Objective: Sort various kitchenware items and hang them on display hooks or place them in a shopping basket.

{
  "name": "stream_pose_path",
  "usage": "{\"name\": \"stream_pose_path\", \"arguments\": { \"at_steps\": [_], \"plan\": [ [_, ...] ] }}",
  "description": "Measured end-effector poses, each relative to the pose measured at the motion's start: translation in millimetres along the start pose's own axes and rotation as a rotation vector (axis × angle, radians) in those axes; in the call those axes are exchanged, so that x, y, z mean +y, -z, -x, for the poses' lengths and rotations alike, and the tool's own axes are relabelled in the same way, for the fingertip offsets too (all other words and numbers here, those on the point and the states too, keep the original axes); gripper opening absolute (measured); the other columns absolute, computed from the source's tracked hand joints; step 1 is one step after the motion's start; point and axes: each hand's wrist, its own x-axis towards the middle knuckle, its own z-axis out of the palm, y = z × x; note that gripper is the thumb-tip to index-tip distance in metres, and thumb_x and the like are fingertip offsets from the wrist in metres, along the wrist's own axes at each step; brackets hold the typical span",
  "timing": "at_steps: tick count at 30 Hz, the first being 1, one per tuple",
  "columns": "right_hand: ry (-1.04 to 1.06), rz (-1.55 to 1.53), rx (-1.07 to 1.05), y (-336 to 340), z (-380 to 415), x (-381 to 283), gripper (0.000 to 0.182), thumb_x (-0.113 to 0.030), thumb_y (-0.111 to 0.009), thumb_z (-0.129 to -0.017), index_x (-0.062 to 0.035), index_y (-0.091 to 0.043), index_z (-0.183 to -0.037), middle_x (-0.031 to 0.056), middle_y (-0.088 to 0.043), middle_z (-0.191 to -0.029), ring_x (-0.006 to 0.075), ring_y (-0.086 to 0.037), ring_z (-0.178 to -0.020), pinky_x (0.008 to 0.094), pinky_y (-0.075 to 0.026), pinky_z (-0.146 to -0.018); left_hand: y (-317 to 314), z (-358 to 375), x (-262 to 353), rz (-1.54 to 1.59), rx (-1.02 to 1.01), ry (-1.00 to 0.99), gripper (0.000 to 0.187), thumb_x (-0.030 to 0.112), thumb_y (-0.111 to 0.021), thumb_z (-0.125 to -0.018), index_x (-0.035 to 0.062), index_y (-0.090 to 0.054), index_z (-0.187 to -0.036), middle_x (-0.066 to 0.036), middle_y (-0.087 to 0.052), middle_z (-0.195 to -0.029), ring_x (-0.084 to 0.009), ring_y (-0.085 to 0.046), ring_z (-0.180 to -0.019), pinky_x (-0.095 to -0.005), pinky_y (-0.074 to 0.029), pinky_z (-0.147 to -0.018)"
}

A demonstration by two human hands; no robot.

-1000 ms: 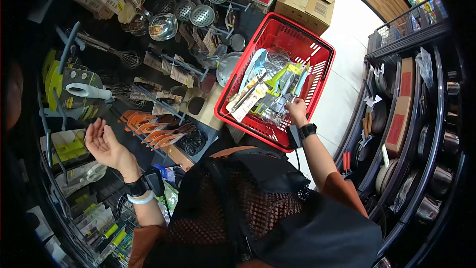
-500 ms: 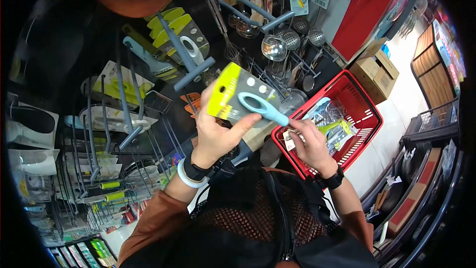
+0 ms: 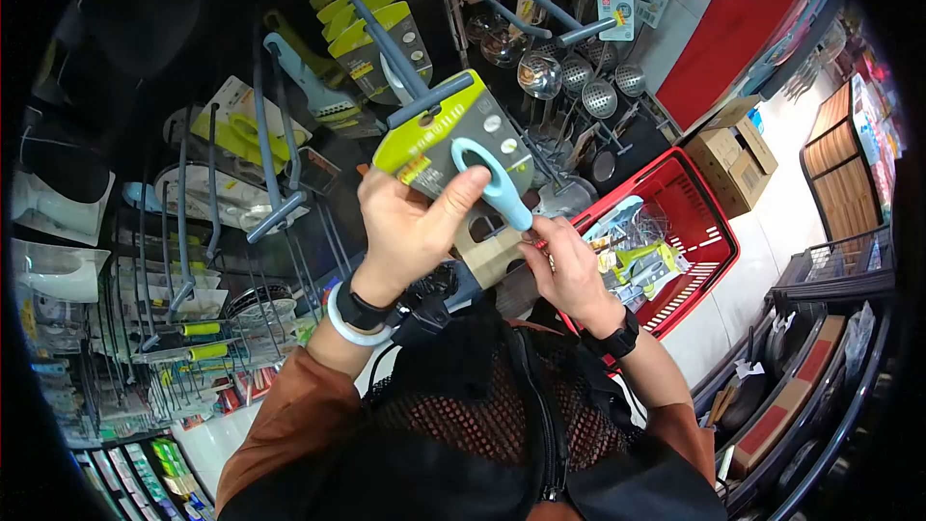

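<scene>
My left hand (image 3: 410,227) is closed on a carded kitchen tool (image 3: 503,195) with a light blue looped handle. Its thumb presses across the loop, and the fingers are hidden behind the green and grey card (image 3: 487,130). The T-shaped end of a display hook (image 3: 429,101) crosses the upper part of this card. At the lower end of the handle, my right hand (image 3: 569,270) pinches with thumb and fingers. A small red bit shows at those fingertips, and the tool's working end is hidden there.
A red shopping basket (image 3: 709,256) with several packaged utensils stands on the right. Ladles and skimmers (image 3: 569,77) hang behind. More hooks (image 3: 275,217) jut out at left, near carded goods (image 3: 371,48). A cardboard box (image 3: 738,159) is beyond the basket.
My left hand has raised the carded tool up to the display hook, whose end now overlaps the card. My right hand has shifted left and up along with the handle's end.
</scene>
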Motion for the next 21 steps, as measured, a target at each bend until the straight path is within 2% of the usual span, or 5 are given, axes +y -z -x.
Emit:
{"name": "stream_pose_path", "arguments": {
  "at_steps": [8, 15, 19, 20, 21],
  "plan": [
    [0.006, -0.044, -0.034, -8, -7, -1, 0.043, 0.0, -0.064, -0.072, 0.0024, -0.045, -0.111, 0.0155, -0.051, -0.08, 0.0325, -0.053, -0.071, 0.0387, -0.043, -0.061, 3, -15, -13, 0.122, 0.088, 0.055, 0.032, 0.003, -0.065, -0.079, -0.0027, -0.05, -0.107, -0.008, -0.06, -0.096, -0.0124, -0.058, -0.084, -0.0248, -0.047, -0.073],
    [-0.042, -0.018, -0.151, -2, -19, 16, 0.052, -0.01, -0.065, -0.075, -0.0025, -0.042, -0.121, 0.0169, -0.05, -0.11, 0.0359, -0.054, -0.093, 0.037, -0.048, -0.075, 26, -40, -43, 0.109, 0.171, 0.096, 0.03, -0.001, -0.065, -0.077, -0.0029, -0.05, -0.103, -0.009, -0.059, -0.097, -0.0129, -0.058, -0.086, -0.0247, -0.047, -0.076],
    [-0.24, 0.101, -0.055, 14, 14, 65, 0.045, -0.005, -0.062, -0.074, -0.0002, -0.046, -0.117, 0.018, -0.052, -0.104, 0.0333, -0.055, -0.092, 0.0389, -0.046, -0.079, 43, -50, -66, -0.367, 0.324, 0.04, 0.027, 0.01, -0.074, -0.071, 0.0005, -0.054, -0.086, 0.002, -0.049, -0.062, -0.0064, -0.042, -0.055, -0.021, -0.034, -0.048],
    [-0.365, 0.146, -0.032, 19, 33, 85, 0.043, -0.002, -0.06, -0.074, 0.0003, -0.047, -0.114, 0.0185, -0.052, -0.098, 0.0328, -0.055, -0.088, 0.0385, -0.046, -0.076, 55, -51, -83, -0.341, 0.305, 0.071, 0.03, 0.0, -0.068, -0.075, 0.0029, -0.055, -0.102, -0.001, -0.06, -0.093, -0.007, -0.054, -0.08, -0.0221, -0.043, -0.069],
    [-0.476, 0.18, 0.013, 24, 57, 107, 0.04, -0.002, -0.061, -0.073, 0.0001, -0.048, -0.111, 0.018, -0.052, -0.097, 0.032, -0.055, -0.087, 0.0379, -0.047, -0.074, 58, -48, -81, -0.345, 0.268, 0.034, 0.026, 0.003, -0.067, -0.077, 0.0025, -0.057, -0.101, -0.001, -0.061, -0.089, -0.0069, -0.053, -0.076, -0.0219, -0.041, -0.067]
  ]
}}
